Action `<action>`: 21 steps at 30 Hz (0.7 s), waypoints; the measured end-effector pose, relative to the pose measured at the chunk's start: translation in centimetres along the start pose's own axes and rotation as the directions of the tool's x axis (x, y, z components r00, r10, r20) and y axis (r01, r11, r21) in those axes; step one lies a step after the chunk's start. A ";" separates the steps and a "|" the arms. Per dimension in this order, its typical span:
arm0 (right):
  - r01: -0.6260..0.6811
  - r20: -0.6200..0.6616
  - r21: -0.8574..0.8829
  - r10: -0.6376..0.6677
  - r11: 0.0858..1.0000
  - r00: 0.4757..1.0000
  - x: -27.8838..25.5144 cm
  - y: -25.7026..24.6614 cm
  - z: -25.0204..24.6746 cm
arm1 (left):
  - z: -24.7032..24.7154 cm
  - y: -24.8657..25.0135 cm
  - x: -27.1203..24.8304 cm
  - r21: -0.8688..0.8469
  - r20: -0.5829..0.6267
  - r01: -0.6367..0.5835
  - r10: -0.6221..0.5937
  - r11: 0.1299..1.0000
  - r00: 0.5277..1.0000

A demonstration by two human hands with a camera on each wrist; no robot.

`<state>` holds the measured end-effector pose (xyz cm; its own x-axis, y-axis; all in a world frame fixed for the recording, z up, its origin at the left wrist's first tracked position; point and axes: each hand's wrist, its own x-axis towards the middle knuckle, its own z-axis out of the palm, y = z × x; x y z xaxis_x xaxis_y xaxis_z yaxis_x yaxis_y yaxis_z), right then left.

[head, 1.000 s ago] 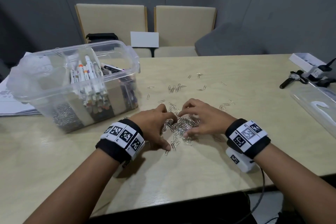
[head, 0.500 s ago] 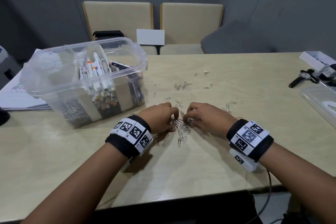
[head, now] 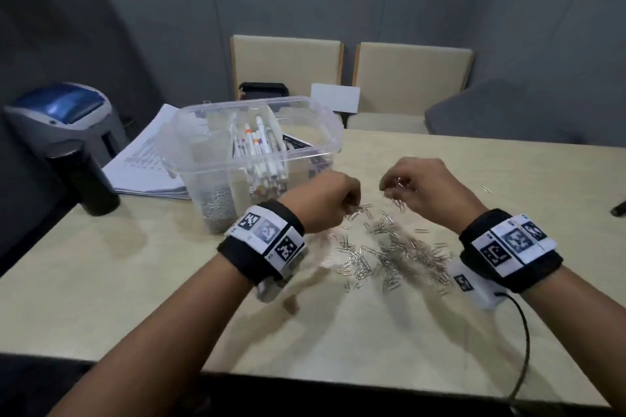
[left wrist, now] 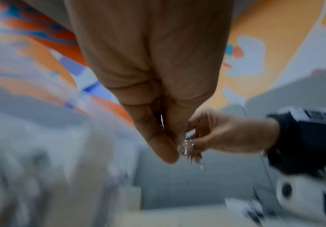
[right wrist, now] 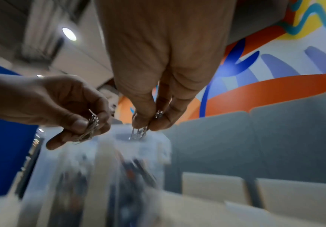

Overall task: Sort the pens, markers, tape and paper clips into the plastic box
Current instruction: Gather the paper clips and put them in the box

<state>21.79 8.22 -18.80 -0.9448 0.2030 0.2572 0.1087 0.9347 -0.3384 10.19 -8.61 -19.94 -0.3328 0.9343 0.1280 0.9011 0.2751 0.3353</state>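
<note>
A clear plastic box (head: 325, 122) stands at the left of the table, with markers (head: 261, 152) upright in its middle compartment and a heap of paper clips (head: 218, 206) in its front left one. Both hands are raised above the table just right of the box. My left hand (head: 342, 203) pinches a bunch of paper clips (right wrist: 92, 127). My right hand (head: 396, 186) pinches another bunch (right wrist: 138, 132). A pile of loose silver paper clips (head: 399, 257) lies on the table below and between the wrists.
A stack of printed papers (head: 145, 166) lies behind the box. A black cylinder (head: 84, 179) stands at the table's left edge, with a grey and blue bin (head: 64, 118) beyond it. Two beige chairs (head: 352, 74) face the far edge. A cable (head: 521, 332) trails off my right wrist.
Both hands have lifted off the pile with pinched clips and moved up toward the box. The head view has swung right to left, showing the bin.
</note>
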 end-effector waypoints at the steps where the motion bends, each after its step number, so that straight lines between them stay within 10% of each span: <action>1: 0.035 -0.039 0.033 -0.034 0.999 0.999 1.0 -1.3 -0.8 | -1.9 -0.3 -0.8 -0.008 -0.061 -0.002 0.001 1.000 0.998; 8: 0.219 -0.180 0.182 -0.187 0.959 0.966 9.2 -11.2 -2.3 | -12.6 -5.3 -6.2 -0.074 -0.347 0.224 -0.235 0.972 0.908; 12: 0.245 -0.221 0.249 -0.191 0.937 0.956 13.4 -16.1 -0.4 | -13.3 -9.8 -8.1 0.036 -0.320 0.438 -0.404 0.899 0.857; 21: 0.182 0.034 0.398 -0.213 0.899 0.977 14.7 -19.2 5.0 | -13.4 -11.0 -9.6 -0.140 -0.634 0.430 -0.415 0.892 0.653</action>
<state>4.29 -8.24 -13.08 -0.9561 -0.0104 0.2928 -0.1975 0.7612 -0.6178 -0.28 -23.64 -12.35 -0.7674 0.3523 0.5358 0.6212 0.6155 0.4850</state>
